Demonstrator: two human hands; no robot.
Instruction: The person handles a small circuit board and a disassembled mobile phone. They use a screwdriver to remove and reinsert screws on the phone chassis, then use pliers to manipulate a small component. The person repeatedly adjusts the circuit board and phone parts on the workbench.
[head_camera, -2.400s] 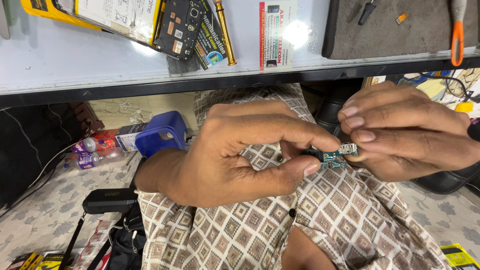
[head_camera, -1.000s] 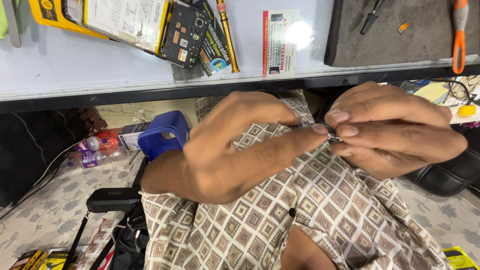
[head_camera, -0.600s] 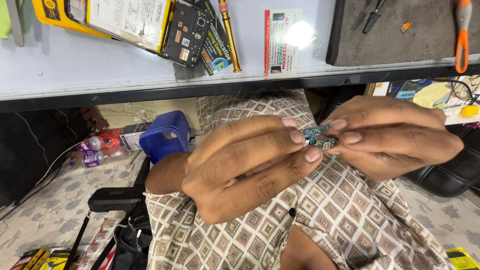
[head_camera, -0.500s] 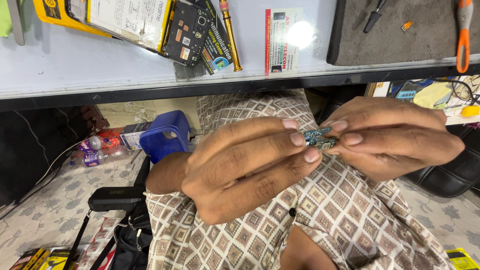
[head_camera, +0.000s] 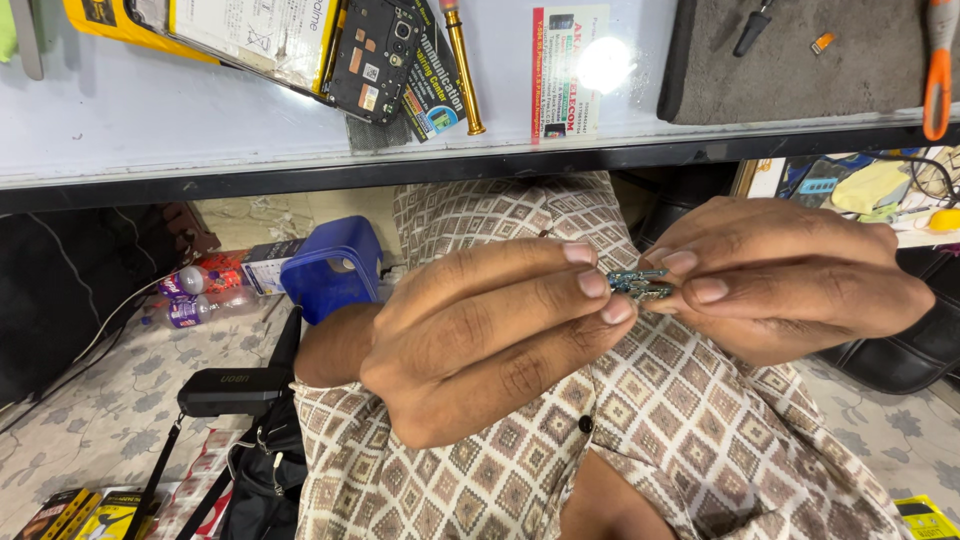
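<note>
A tiny green circuit board with metal parts is pinched between both hands, above my lap in a brown patterned shirt. My left hand comes in from the left, and its fingertips press on the board's left end. My right hand holds the board's right end between thumb and fingers. Most of the board is hidden by the fingertips.
A glass-topped counter runs across the top, carrying an opened phone, a gold-tipped tool, a grey mat and an orange-handled tool. On the floor lie a blue box, plastic bottles and a black bag.
My left hand's fingers have straightened out over the small board, which had been nearly covered a second ago. Both hands stay in front of my chest.
</note>
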